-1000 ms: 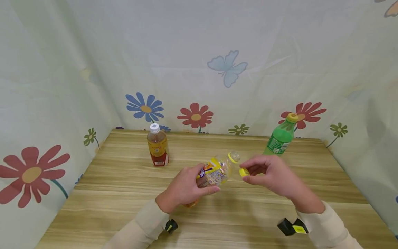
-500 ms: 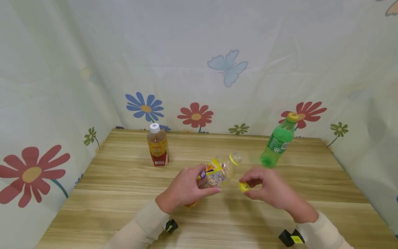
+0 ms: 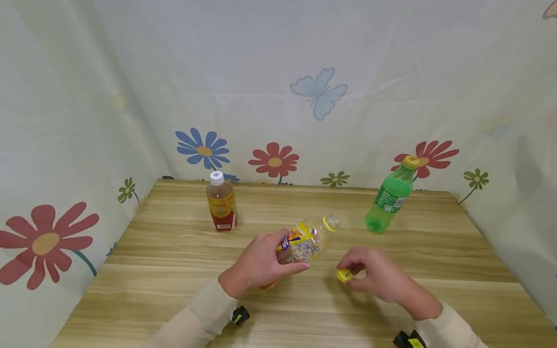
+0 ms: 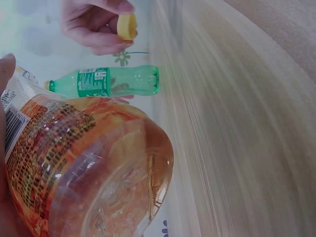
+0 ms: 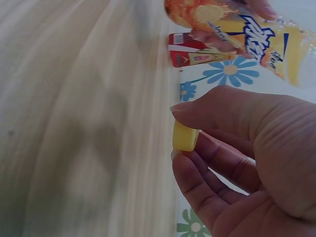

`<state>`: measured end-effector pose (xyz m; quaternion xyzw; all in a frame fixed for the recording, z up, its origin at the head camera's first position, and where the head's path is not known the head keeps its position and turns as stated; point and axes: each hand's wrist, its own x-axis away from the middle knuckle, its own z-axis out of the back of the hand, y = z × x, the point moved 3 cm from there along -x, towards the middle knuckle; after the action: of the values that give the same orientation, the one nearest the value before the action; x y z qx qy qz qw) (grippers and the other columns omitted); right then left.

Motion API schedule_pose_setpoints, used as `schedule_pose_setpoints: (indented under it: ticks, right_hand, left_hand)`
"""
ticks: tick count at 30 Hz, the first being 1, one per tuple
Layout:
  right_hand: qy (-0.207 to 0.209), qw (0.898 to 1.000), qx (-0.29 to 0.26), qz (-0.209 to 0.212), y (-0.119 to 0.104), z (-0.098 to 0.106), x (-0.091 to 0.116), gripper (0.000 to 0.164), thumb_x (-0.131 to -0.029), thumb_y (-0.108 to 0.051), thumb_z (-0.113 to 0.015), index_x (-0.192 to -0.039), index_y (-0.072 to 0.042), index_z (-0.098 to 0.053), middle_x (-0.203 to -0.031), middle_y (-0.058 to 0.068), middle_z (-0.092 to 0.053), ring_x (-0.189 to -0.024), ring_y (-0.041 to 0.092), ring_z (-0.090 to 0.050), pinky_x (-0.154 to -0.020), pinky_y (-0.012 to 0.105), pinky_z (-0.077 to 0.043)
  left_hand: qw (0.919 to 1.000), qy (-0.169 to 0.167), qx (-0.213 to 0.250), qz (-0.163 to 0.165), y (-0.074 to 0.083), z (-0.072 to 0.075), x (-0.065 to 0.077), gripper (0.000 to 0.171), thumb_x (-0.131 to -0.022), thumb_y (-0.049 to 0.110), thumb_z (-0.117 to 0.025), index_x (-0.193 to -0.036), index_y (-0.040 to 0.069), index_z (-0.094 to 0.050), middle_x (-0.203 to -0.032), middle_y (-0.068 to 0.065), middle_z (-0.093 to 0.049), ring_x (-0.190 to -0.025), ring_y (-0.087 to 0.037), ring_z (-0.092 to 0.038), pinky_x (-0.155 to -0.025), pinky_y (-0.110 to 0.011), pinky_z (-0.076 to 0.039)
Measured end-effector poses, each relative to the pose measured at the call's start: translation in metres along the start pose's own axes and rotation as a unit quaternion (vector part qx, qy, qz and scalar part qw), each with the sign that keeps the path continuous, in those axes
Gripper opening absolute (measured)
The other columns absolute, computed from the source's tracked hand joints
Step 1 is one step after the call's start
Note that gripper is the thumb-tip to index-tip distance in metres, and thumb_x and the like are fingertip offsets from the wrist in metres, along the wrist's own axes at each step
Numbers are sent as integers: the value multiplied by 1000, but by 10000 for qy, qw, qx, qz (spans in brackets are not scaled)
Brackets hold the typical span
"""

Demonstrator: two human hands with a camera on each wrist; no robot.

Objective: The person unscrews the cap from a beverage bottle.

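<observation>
My left hand [image 3: 261, 263] grips a clear plastic bottle [image 3: 306, 239] with a yellow and orange label. The bottle is tilted, its uncapped mouth [image 3: 331, 222] pointing up and to the right. In the left wrist view the bottle's orange-tinted base [image 4: 128, 192] hangs above the table. To the right of the bottle, my right hand [image 3: 383, 278] pinches a yellow bottle cap [image 3: 344, 275] between thumb and fingers. The right wrist view shows the cap [image 5: 185, 136] held on edge, apart from the table surface.
A capped green bottle [image 3: 388, 198] stands at the back right. At the back left is a bottle of brown drink [image 3: 221, 205] with a white cap. The wooden table [image 3: 174, 285] meets a flower-printed cloth [image 3: 243, 106] behind and at the sides.
My right hand has moved down and toward me with the yellow cap, away from the bottle mouth, uncovering the green bottle's lower part. The left hand and its bottle have stayed nearly still.
</observation>
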<state>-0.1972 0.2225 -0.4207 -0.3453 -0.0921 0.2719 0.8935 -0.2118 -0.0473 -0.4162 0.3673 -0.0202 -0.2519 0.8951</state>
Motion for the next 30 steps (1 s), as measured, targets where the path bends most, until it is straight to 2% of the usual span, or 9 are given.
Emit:
schedule_pose_setpoints:
  ticks: [12, 23, 30]
  right_hand:
    - [18, 9986, 213, 492, 9, -16, 10, 27, -73, -3, -88, -96, -11, -77, -92, -5, -71, -80, 2, -64, -70, 25, -57]
    - [-1, 9988, 309, 372, 13, -20, 13, 28, -69, -4, -91, -93, -10, -76, -88, -5, -70, -78, 1, -62, -68, 24, -56]
    - [-121, 9988, 459, 150, 16, -20, 14, 28, -70, -6, -91, -92, -11, -75, -87, -7, -67, -77, 1, -60, -67, 23, -54]
  left_hand:
    - [10000, 5, -13, -84, 1, 0, 1, 66, -81, 69, -74, -123, 18, -62, -99, 9, -72, -80, -1, -63, -72, -19, -53]
    - [9999, 0, -43, -158, 0, -1, 1, 63, -82, 68, -74, -119, 19, -61, -95, 10, -69, -79, -3, -61, -68, -19, -52]
    - [9998, -2, -47, -185, 1, -2, 1, 62, -82, 68, -74, -117, 19, -61, -94, 10, -68, -78, -3, -61, -67, -19, -52]
